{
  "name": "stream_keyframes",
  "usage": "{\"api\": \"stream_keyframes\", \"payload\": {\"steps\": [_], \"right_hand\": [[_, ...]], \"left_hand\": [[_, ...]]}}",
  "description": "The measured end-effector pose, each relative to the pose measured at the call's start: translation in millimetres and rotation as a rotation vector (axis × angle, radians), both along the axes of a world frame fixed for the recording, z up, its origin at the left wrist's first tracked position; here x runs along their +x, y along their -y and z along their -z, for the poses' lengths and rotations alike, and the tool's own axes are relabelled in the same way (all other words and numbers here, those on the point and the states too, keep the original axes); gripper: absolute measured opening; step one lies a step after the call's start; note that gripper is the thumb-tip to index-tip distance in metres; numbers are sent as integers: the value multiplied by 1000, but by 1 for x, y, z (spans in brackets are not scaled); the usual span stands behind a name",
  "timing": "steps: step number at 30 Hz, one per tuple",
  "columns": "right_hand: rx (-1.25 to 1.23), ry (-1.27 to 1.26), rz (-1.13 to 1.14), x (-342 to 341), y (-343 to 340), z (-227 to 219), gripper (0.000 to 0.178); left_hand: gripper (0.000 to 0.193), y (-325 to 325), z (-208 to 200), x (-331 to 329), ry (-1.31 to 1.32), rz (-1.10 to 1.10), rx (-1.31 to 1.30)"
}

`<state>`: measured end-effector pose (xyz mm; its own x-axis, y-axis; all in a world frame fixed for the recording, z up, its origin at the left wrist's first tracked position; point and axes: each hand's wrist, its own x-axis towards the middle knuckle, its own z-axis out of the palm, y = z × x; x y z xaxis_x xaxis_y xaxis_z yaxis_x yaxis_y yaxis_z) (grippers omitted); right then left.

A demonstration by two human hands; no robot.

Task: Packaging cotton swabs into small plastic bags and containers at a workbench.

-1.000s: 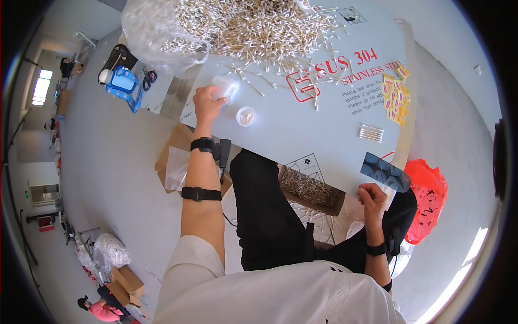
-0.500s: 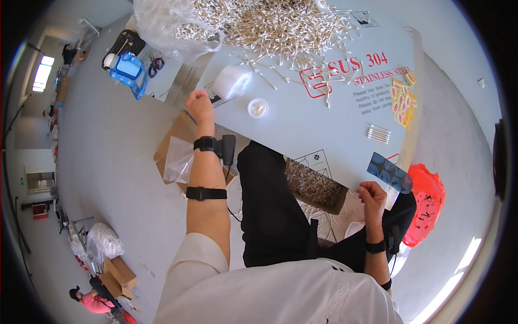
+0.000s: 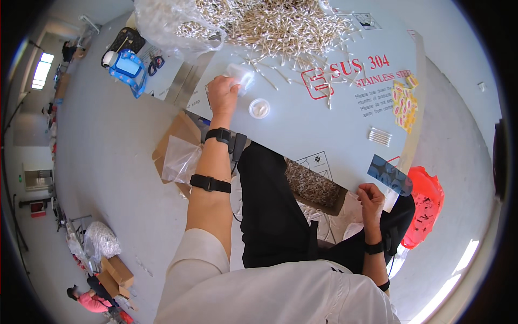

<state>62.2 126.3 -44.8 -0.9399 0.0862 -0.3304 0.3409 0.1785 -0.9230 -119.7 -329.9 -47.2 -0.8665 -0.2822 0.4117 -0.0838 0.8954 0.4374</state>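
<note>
Grey-blue film, printed in red and black, covers the big table (image 3: 307, 127), and across its near-left edge the left arm reaches almost straight, palm down, wrist above the surface. Its left hand (image 3: 223, 94) bends its fingers against the near side of a translucent white plastic packet (image 3: 246, 77), which sits on the left part of the table; I cannot tell whether they pinch it or only touch it. Folded back close to the body, the right hand (image 3: 370, 197) is by the near-right edge, thumb and fingers drawn together (whether anything is between them I cannot tell). Beyond the packet a great heap of cotton swabs (image 3: 291, 33) takes up the far side, strays scattered toward the middle. A clear plastic bag (image 3: 162, 27) beside the heap holds more of them, and so does a cardboard box (image 3: 318, 186) below the near edge, between the legs. Just right of the left hand stands a small round tub (image 3: 259, 108) with something white in it. Smaller still are a neat row of swabs (image 3: 380, 136) and, farther back, yellow-and-white labels (image 3: 403, 110).
</note>
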Motion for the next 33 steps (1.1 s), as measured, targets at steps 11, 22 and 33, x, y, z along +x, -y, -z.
{"api": "stream_keyframes", "payload": {"steps": [11, 22, 33], "right_hand": [[-5, -33, -25, 1, -3, 2, 5], [-80, -65, -18, 3, -2, 8, 5], [-598, 23, 16, -34, 43, -55, 47]], "left_hand": [[7, 4, -6, -24, 140, -174, 562], [3, -19, -28, -73, -184, 220, 62], [10, -203, -64, 28, 265, 663, 1033]]}}
